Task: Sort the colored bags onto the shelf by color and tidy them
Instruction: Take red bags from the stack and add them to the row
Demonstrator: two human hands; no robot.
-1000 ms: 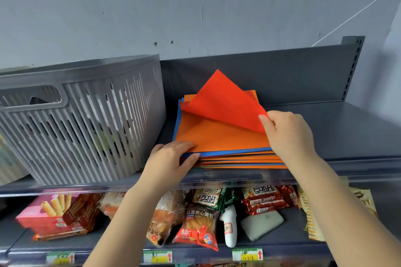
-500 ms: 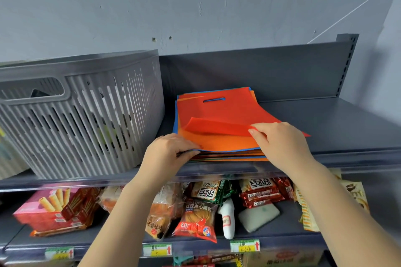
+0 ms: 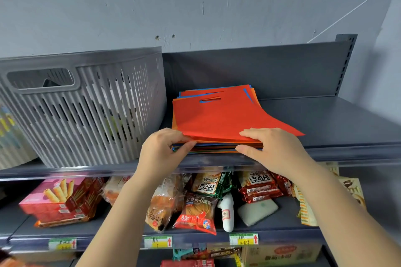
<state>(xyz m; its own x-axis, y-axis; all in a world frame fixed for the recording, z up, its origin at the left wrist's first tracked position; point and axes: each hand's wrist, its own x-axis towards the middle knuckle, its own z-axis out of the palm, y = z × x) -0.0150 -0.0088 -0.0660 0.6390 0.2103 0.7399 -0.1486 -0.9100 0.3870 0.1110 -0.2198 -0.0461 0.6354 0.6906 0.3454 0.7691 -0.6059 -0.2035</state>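
A stack of flat coloured bags (image 3: 217, 134) lies on the top shelf (image 3: 325, 119) of a grey metal rack, just right of centre in the head view. The topmost piece is a red bag (image 3: 221, 119) with a die-cut handle slot toward its far edge at about 12 o'clock; it sits skewed on the pile, its near right corner jutting out past the stack toward 3 o'clock. Beneath it, orange and blue edges show along the front and at the far corners.

The left hand (image 3: 161, 151) grips the stack's near left corner, thumb on top of the red bag and curled fingers at the front edge of the pile. The right hand (image 3: 275, 149) holds the near right part of the stack, fingers laid over the top of the red bag and the thumb pressed along the front edge of the layers below.

At 9 o'clock from the stack, just beside it, stands a grey slotted plastic basket (image 3: 86, 110) on the same shelf. On the lower shelf (image 3: 108, 232), at 6 o'clock, lie snack packets, among them a pink box of wafer rolls (image 3: 60, 199) at the left, a red bean bread packet (image 3: 197, 212) and a small white bottle (image 3: 226, 212). Yellow-green price tags (image 3: 158, 241) line that shelf's front rail.
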